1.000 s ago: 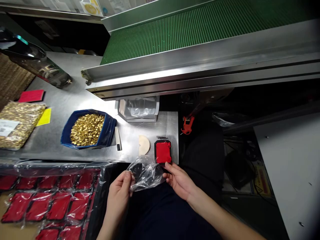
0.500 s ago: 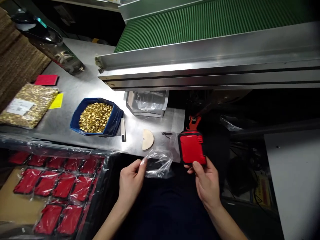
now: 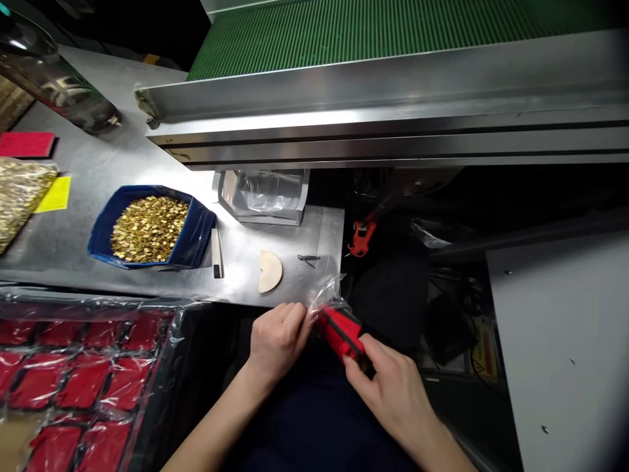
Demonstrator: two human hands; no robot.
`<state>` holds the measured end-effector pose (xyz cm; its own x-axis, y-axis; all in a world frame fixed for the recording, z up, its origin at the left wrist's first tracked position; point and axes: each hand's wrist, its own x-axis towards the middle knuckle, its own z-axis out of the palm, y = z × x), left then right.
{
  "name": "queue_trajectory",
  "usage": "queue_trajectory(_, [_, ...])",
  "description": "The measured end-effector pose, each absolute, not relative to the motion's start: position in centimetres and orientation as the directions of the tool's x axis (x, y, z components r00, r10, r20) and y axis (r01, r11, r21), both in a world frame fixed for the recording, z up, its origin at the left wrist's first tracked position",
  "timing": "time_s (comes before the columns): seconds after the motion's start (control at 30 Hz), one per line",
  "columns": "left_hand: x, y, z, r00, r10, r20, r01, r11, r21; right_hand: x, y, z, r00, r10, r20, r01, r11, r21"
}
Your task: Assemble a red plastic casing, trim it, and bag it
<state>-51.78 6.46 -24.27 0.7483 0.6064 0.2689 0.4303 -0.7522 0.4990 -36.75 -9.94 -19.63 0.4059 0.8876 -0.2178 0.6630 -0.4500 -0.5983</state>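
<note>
Right hand (image 3: 388,387): closed, thumb against fingers, gripping the lower end of a red-and-black case. Left hand (image 3: 280,337): curled tight, pinching a clear plastic bag (image 3: 330,292).

Red-and-black case (image 3: 340,333), one: held between the hands just off the near edge of the bench, tilted, its upper end at the bag. How far it sits inside the plastic cannot be made out, film and fingers overlapping there.

Crate (image 3: 160,373), dark-walled, lined with clear film: at the near left, containing rows of wrapped red pieces (image 3: 81,380).

White panel (image 3: 555,328): at the right, well apart from the hands.

Bench (image 3: 289,285), bare metal, bearing:
– pale half-disc (image 3: 270,271), flat, notched on its straight side;
– small metal clipper (image 3: 308,258), to the right of the half-disc;
– narrow white bar (image 3: 217,254), black at its near end, just beside the bin;
– blue bin (image 3: 101,226), heaped with small gold-coloured parts (image 3: 150,226);
– grey tray (image 3: 295,216), clear film inside;
– yellow slip (image 3: 54,195), by a bag of gold-coloured parts (image 3: 22,190);
– red pad (image 3: 27,144);
– dark-topped bottle (image 3: 73,95).

Orange tool (image 3: 362,239): beyond the bench's right edge.

Conveyor belt (image 3: 344,39), green, ribbed: at the back, behind a metal side rail (image 3: 344,128).
</note>
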Motion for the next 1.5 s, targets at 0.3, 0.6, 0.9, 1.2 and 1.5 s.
queue_trajectory(0.3, [-50.7, 4.6, -23.7, 0.703, 0.709, -0.061, 0.510, -0.442, 0.738, -36.9, -8.0, -19.3, 0.550, 0.729, -0.407, 0.305, -0.629, -0.715])
queue_trajectory(0.6, [-51.1, 4.6, -24.9, 0.577, 0.779, -0.245, 0.468, -0.069, 0.881, -35.7, -2.8, -20.4, 0.313, 0.804, -0.506, 0.501, -0.592, -0.631])
queue_trajectory(0.9, [-52.0, 5.1, -25.2, 0.491, 0.752, -0.440, 0.451, 0.213, 0.867, -32.6, -4.6, -21.3, 0.430, 0.719, -0.546, 0.552, -0.688, -0.472])
queue_trajectory(1.2, [-52.0, 5.2, -25.3, 0.514, 0.747, -0.422, 0.517, 0.123, 0.847, -34.3, -3.5, -22.9, 0.464, 0.770, -0.438, 0.718, -0.617, -0.324])
queue_trajectory(1.5, [-51.2, 5.5, -24.8, 0.441, 0.842, -0.312, 0.454, 0.091, 0.886, -34.5, -4.9, -21.7, 0.535, 0.803, -0.263, 0.711, -0.596, -0.374])
